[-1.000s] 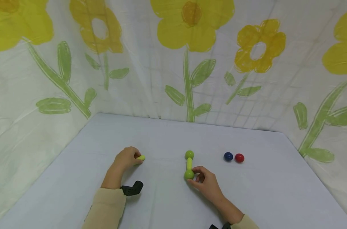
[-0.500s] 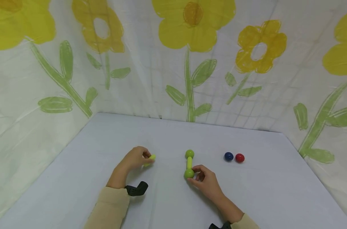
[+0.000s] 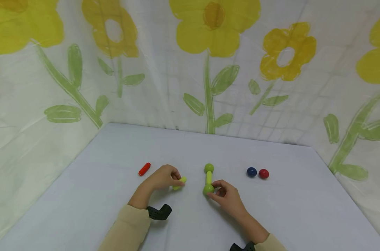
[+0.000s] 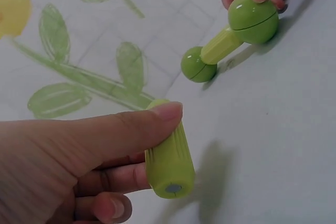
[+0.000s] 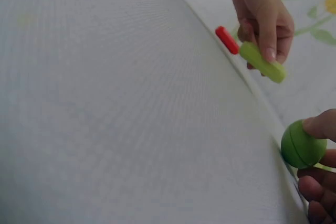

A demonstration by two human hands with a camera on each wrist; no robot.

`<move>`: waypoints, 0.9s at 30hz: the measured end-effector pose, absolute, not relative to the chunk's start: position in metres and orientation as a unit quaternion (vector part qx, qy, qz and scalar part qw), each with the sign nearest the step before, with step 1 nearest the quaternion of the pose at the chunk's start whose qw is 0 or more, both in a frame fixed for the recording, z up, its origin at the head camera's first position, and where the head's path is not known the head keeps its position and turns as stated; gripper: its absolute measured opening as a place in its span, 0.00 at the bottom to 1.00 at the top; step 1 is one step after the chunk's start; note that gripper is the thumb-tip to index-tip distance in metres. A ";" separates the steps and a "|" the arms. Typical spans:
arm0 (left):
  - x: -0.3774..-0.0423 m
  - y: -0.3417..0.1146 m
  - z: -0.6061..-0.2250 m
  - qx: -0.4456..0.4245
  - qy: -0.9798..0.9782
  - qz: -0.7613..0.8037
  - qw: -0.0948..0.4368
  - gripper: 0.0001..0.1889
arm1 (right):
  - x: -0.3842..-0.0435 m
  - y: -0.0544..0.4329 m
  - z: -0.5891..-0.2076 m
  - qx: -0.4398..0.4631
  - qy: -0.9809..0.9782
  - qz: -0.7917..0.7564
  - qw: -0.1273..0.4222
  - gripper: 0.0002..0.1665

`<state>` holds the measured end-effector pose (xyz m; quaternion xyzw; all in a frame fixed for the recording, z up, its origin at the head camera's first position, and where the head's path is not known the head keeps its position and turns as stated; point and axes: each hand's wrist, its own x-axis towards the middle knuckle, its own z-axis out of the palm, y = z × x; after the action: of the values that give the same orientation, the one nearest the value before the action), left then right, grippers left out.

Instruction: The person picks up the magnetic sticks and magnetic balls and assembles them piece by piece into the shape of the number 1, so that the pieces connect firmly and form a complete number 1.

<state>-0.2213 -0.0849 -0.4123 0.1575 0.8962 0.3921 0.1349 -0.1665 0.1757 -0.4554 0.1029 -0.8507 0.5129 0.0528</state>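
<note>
My left hand [image 3: 165,177] pinches a yellow-green rod [image 4: 170,163] between thumb and fingers. The rod has ridged sides and a grey disc in its end, and its shadow falls on the table beside it. To its right, my right hand [image 3: 227,197] grips the near green ball [image 3: 208,189] of a dumbbell-shaped piece. A yellow-green rod [image 3: 209,178] links that ball to a far green ball [image 3: 209,168]. In the left wrist view a dark seam runs round each ball. Between the held rod and the dumbbell piece there is a gap.
A red rod [image 3: 144,169] lies on the white table [image 3: 92,195] left of my left hand. At the right, a blue ball [image 3: 251,172] and a red ball [image 3: 264,174] sit side by side. A flower-painted cloth [image 3: 158,90] hangs behind the table.
My left hand has carried the yellow-green rod rightward, closer to the dumbbell piece. The red rod, earlier hidden behind that hand, now shows. My right hand has kept its grip on the near ball.
</note>
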 end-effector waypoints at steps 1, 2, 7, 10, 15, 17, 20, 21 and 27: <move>-0.221 -0.083 -0.413 0.165 0.894 0.395 0.134 0.10 | -0.167 0.177 -0.455 0.104 -0.851 0.513 0.053 0.16; -0.221 -0.080 -0.413 0.167 0.892 0.399 0.135 0.10 | -0.168 0.177 -0.455 0.106 -0.851 0.512 0.054 0.16; -0.219 -0.067 -0.417 0.136 0.888 0.417 0.135 0.11 | -0.173 0.179 -0.455 0.113 -0.854 0.506 0.048 0.16; -0.217 -0.060 -0.418 0.107 0.884 0.432 0.142 0.11 | -0.176 0.179 -0.455 0.115 -0.856 0.502 0.045 0.15; -0.214 -0.055 -0.421 0.110 0.873 0.449 0.155 0.11 | -0.181 0.178 -0.455 0.122 -0.858 0.496 0.044 0.15; -0.214 -0.053 -0.423 0.111 0.865 0.461 0.163 0.11 | -0.184 0.177 -0.454 0.122 -0.859 0.495 0.044 0.15; -0.214 -0.051 -0.425 0.101 0.852 0.482 0.177 0.12 | -0.188 0.177 -0.454 0.124 -0.859 0.494 0.045 0.15; -0.213 -0.050 -0.425 0.096 0.847 0.490 0.181 0.12 | -0.189 0.177 -0.454 0.126 -0.859 0.494 0.045 0.15; -0.211 -0.042 -0.425 0.076 0.838 0.507 0.187 0.13 | -0.197 0.180 -0.452 0.139 -0.856 0.498 0.030 0.15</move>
<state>-0.2107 -0.0423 -0.4254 0.0757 0.8379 0.5072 0.1871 -0.1973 0.1801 -0.4522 0.1393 -0.8555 0.4978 0.0298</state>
